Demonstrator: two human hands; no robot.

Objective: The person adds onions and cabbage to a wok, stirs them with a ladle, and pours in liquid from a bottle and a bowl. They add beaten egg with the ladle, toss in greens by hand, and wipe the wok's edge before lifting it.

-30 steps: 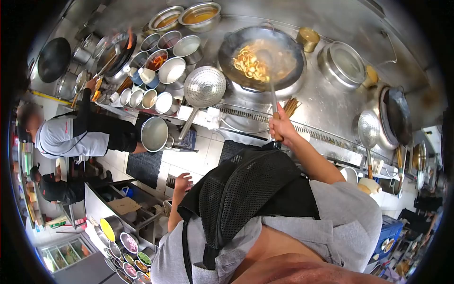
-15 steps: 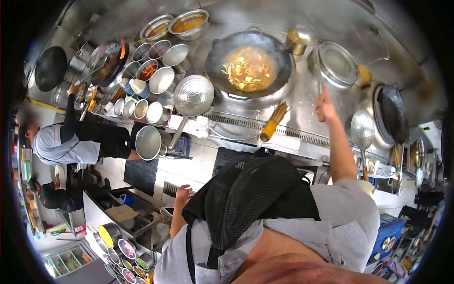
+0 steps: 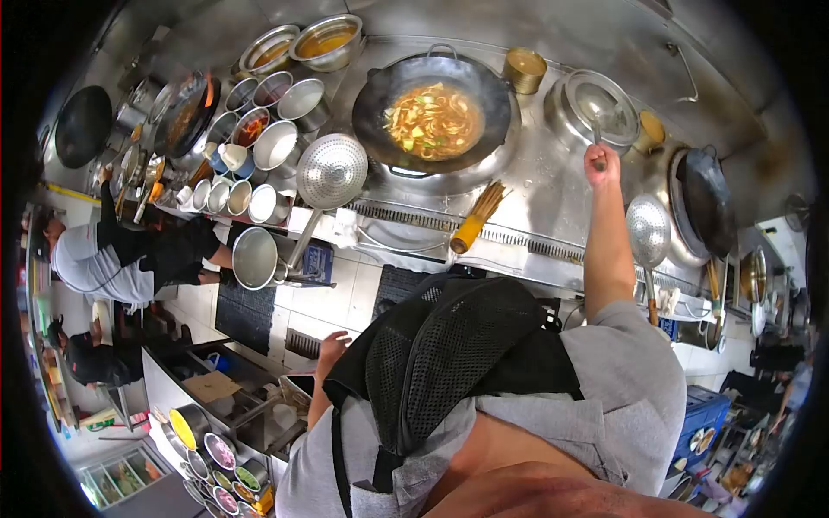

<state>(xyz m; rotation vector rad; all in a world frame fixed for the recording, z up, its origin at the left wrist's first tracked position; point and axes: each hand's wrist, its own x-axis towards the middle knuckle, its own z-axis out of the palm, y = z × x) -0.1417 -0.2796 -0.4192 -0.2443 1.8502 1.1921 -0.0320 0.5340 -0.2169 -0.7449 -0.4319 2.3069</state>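
My right hand (image 3: 602,164) is closed around the handle of a ladle. The ladle's bowl (image 3: 598,105) dips into a metal pot (image 3: 553,112) of clear liquid at the back right, and the handle points back toward me. My left hand (image 3: 332,352) hangs low beside my body, away from the counter, fingers apart and holding nothing. Left of the pot, a dark wok (image 3: 367,108) sits on the burner with noodles and vegetables (image 3: 432,121) in brown broth. A gold-coloured can (image 3: 524,71) stands between wok and pot.
A large perforated strainer (image 3: 332,171) rests by metal cups at the left, and another strainer (image 3: 648,230) lies at the right. A bamboo brush (image 3: 477,217) sits at the front edge. A co-worker (image 3: 91,259) stands at the far left; a drawer unit (image 3: 186,384) is behind me.
The ladle has swung from beside the gold-coloured can rightward into the pot. My right hand has turned and risen a little, and less steam hangs over the wok.
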